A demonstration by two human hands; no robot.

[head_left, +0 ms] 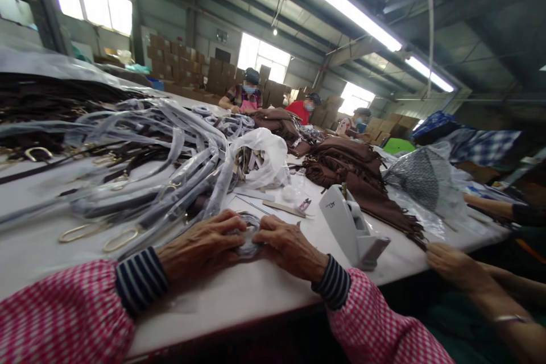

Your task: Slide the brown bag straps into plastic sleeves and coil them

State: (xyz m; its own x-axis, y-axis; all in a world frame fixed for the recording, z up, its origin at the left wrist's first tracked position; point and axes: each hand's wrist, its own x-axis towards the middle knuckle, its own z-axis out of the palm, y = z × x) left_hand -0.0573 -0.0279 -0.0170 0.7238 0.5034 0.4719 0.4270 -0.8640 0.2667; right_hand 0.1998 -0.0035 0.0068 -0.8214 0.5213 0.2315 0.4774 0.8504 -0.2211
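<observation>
A coiled strap in clear plastic wrap lies on the white table near its front edge. My left hand grips the coil's left side, fingers curled over it. On the other side my right hand closes its fingers on the coil's right rim. Left of my hands spread many plastic-wrapped straps with gold oval rings. Just beyond the coil lie a flat metal tool and small pink-handled snips. A white tape dispenser stands to the right of my right hand.
An open white plastic bag holds small pieces. Brown fringed bags are piled at centre right, beside a clear bag with black netting. A neighbour's hands are at the right edge. Several people sit across the table.
</observation>
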